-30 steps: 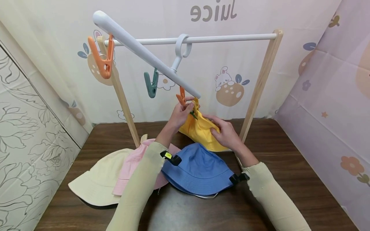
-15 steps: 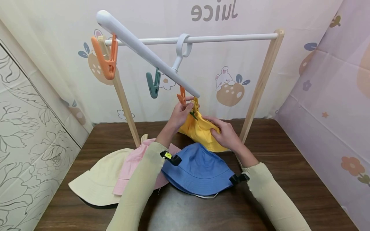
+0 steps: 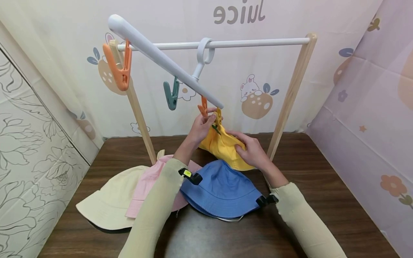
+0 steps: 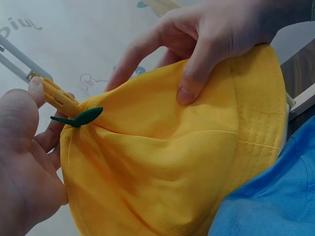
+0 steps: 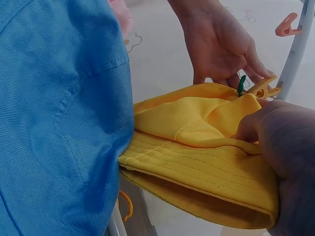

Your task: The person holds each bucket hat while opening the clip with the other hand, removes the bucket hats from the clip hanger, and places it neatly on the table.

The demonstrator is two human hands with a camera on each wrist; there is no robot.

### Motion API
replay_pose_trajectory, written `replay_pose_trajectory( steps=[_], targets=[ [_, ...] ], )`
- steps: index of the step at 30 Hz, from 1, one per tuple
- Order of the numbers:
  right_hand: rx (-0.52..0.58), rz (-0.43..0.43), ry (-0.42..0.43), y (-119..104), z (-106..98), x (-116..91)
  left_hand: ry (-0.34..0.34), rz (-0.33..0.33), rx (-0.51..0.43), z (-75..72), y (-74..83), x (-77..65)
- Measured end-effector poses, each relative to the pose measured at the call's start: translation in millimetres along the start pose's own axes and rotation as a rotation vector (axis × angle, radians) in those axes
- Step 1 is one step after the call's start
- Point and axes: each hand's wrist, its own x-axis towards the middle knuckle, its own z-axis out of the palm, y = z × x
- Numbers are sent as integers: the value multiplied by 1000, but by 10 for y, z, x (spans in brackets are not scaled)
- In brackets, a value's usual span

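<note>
A yellow bucket hat (image 3: 227,147) with a small green leaf (image 4: 86,118) at its crown hangs under the near end of a white hanger (image 3: 161,59). My left hand (image 3: 200,128) pinches a yellow clothespin (image 4: 59,98) between thumb and fingers, its tip right at the crown of the hat. On the other side, my right hand (image 3: 253,148) grips the hat's side, thumb on the outer cloth. In the right wrist view the hat's brim (image 5: 197,191) droops, showing its open underside.
Blue (image 3: 222,190), pink (image 3: 148,186) and cream (image 3: 113,200) bucket hats overlap on the dark wooden table (image 3: 206,238). The hanger hooks onto the rack's white rail (image 3: 255,43). Two orange clothespins (image 3: 120,70) and a green clothespin (image 3: 171,94) hang from it.
The hanger's far left end has swung slightly to the right with its orange clothespin. Both hands and the yellow hat stay almost where they were.
</note>
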Motion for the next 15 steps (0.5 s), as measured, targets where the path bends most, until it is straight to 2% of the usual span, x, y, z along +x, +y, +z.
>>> replay_pose_trajectory(
  steps=[15],
  targets=[
    [2, 29, -12, 10, 28, -16, -7, -4, -21, -16, -16, 17]
  ],
)
